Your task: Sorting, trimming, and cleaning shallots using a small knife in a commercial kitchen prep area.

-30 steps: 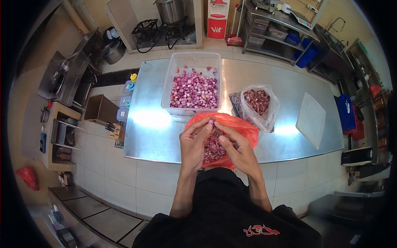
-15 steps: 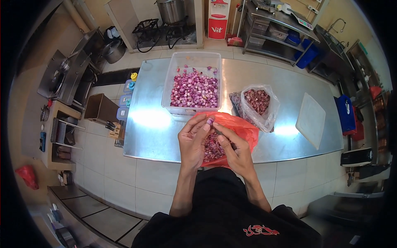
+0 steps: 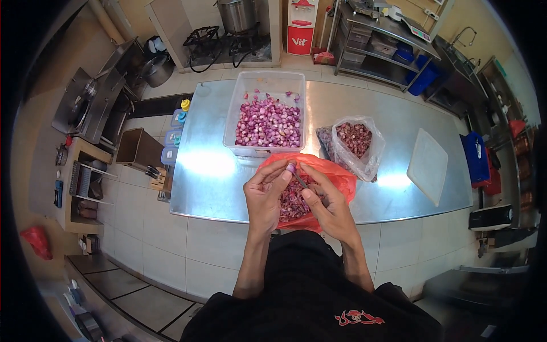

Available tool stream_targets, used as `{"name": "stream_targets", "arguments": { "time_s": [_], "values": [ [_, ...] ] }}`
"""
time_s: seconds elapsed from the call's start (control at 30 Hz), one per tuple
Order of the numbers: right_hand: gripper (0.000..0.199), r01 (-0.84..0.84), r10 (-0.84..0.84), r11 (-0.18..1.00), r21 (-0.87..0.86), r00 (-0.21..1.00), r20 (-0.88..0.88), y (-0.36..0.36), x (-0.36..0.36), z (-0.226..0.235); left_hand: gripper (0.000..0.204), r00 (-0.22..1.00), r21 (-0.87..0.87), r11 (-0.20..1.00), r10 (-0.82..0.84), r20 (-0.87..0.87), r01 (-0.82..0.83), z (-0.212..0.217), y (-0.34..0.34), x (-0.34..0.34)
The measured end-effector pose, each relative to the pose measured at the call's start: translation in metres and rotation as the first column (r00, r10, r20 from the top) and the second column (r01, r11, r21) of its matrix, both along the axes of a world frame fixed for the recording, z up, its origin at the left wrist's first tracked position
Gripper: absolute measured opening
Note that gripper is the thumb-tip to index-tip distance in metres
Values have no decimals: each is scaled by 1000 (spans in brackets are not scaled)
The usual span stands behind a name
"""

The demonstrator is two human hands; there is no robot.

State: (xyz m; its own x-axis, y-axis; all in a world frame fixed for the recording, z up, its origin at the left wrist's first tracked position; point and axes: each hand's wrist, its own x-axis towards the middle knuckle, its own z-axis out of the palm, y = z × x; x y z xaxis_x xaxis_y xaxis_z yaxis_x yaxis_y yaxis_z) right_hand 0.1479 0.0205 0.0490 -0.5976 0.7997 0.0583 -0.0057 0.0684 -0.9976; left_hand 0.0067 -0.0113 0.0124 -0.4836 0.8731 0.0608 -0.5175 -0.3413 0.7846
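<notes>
Between the thumb and fingers of my left hand (image 3: 263, 196) is a small purple shallot (image 3: 291, 169). My right hand (image 3: 331, 210) is closed round a small knife (image 3: 300, 181), its blade pointing at the shallot. Both hands are held over an open red plastic bag (image 3: 337, 172), which has reddish-purple skins (image 3: 293, 204) in it. Just beyond the bag, a clear plastic tub (image 3: 230, 122) holds many peeled shallots (image 3: 268, 122). To the right stands an open clear bag (image 3: 373, 157) of brownish-red, unpeeled shallots (image 3: 354, 139).
All this rests on a steel table (image 3: 393, 205). A white lid (image 3: 426, 168) lies at its right end. Bottles and containers (image 3: 172, 138) line the left edge, near a knife block (image 3: 158, 181). Across the floor are a stove with a pot (image 3: 238, 17) and a steel shelf (image 3: 370, 68).
My right hand has shifted slightly right and down, and more of the knife blade shows. The shallot stays in my left hand, nearly in place.
</notes>
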Motion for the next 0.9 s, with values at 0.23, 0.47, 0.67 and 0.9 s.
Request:
{"name": "stream_targets", "arguments": {
  "time_s": [0.23,0.47,0.67,0.9],
  "values": [
    [42,-26,25,999,24,999,39,0,4,0,25,1000,-15,1000,-5,-17,4,2,-2,1],
    [37,15,-17,986,166,1000,13,-3,0,-2,24,999,10,1000,-1,49,1,3,-4,3],
    [36,-2,-2,986,165,1000,29,-2,3,0,23,1000,16,1000,6,24,-6,5,-5,4],
    [34,30,-30,994,101,1000,-2,-5,3,-4,24,996,-2,999,52,-76,-52,4,-6,7]
  ]
}}
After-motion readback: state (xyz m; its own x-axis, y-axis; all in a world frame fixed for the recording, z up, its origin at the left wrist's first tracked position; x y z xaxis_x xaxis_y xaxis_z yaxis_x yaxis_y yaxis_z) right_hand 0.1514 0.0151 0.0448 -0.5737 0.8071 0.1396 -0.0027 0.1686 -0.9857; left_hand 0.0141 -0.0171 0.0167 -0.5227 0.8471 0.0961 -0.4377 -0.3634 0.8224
